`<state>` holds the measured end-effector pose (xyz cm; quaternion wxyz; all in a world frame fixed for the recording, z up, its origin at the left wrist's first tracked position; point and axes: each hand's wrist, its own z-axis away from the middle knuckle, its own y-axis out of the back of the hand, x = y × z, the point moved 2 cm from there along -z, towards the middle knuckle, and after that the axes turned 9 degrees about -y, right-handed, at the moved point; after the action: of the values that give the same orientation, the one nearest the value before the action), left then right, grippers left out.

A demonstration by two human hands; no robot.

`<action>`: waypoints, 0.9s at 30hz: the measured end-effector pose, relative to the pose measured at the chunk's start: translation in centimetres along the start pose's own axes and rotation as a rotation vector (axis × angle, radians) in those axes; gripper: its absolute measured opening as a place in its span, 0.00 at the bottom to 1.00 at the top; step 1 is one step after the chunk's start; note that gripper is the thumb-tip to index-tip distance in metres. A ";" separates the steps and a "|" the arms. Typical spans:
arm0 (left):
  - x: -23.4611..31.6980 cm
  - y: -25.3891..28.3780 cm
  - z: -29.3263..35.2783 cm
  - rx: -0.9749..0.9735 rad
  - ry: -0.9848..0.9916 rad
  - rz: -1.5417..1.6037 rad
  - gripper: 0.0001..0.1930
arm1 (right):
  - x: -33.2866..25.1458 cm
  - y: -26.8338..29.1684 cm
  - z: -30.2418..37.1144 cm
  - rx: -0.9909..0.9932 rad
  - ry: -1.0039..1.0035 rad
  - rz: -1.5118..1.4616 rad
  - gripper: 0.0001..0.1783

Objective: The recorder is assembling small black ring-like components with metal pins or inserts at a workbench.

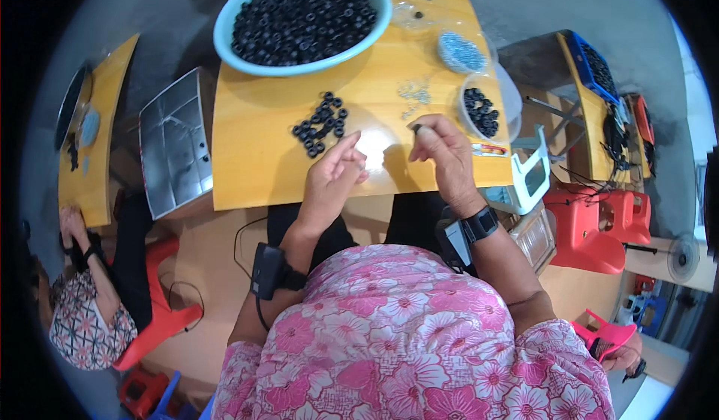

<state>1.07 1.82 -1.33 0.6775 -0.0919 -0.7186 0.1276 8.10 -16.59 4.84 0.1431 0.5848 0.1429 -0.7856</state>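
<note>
My right hand [443, 154] pinches a small black ring [417, 129] between thumb and fingertips above the table's near side. Opposite it is my left hand [333, 179], index finger stretched out and the other fingertips drawn together. Whether a small piece sits in that pinch, I cannot make out. A loose pile of black rings [320, 126] lies on the yellow table [255, 143], just beyond my left hand. Past my right hand are scattered tiny metal pieces [414, 94] and a clear tub [466, 104] with more black rings.
A large light-blue basin [225, 46] heaped with black rings stands at the far left of the table. A small bowl of silvery pieces [460, 52] is at the far right. To the left is a metal-lined box [176, 143]; a person [97, 300] sits beyond. Red chairs [577, 229] stand right.
</note>
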 end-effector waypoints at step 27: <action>2.3 1.1 0.6 -0.066 -0.301 -0.638 0.04 | -0.4 -4.8 -8.2 0.105 0.322 0.703 0.11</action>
<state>0.25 3.48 0.51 0.5666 0.1351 -0.8065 -0.1017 13.53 -8.99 3.23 0.3491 0.7205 -0.0859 -0.5930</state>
